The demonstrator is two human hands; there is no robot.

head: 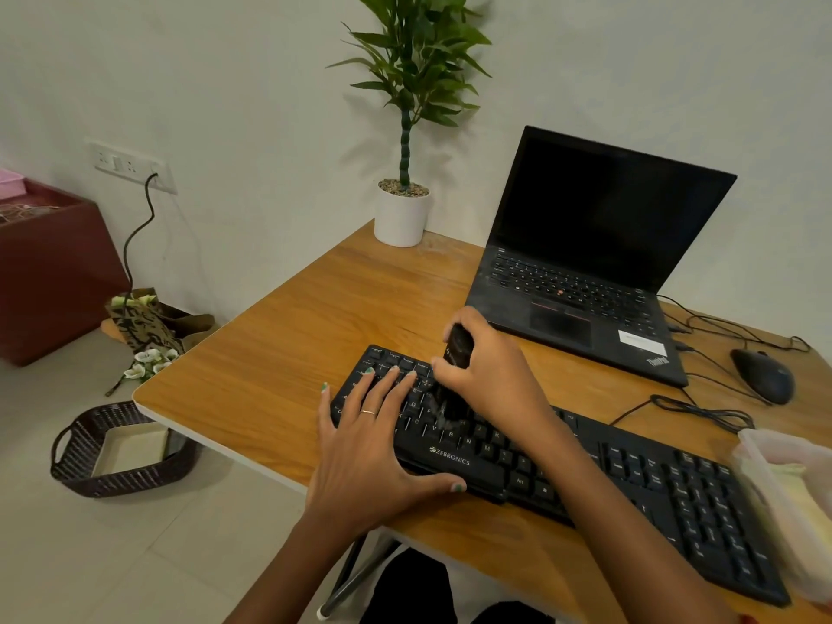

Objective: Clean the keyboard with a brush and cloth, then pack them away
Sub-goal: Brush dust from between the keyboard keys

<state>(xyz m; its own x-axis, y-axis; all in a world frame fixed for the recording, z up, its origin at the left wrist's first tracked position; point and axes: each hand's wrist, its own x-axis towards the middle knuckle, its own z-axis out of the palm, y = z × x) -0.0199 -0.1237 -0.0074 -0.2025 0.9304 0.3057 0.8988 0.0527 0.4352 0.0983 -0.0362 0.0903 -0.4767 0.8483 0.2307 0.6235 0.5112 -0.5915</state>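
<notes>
Forearms: nearest the camera, both reaching in from the near edge of the tabletop toward the keyboard (562, 479).
Left hand (369, 443): flat, fingers straight and spread, pressing down on the keyboard's left end; holding nothing, only steadying.
Right hand (490, 376): fingers curled tight round the dark handle of the brush (454, 376), bristles down on the keys just beside the left fingertips.
Keyboard: black, lying slantwise along the near edge of the tabletop, left end toward the middle, number pad toward the near right corner.
Cloth: probably the pale yellow fold inside the clear container (792, 502) at the near right edge, touching or just past the keyboard's right end; blurred, so not certain.
Step in hand: brushing, seemingly early, at the left block of keys.
Doing it well: short light strokes along each row, dust flicked toward the open edge, away from the laptop (585, 272); left palm kept firm against sliding; then rightward toward the number pad.
Surface: wood-grain tabletop (315, 317) with pale rim; open laptop at the far right, mouse (763, 376) and loose cables along the right edge, potted plant (403, 209) at the far corner.
Room: pale wall, socket with plugged cord, tiled floor, woven basket (121, 448) below the left edge, paper bag with white flowers.
</notes>
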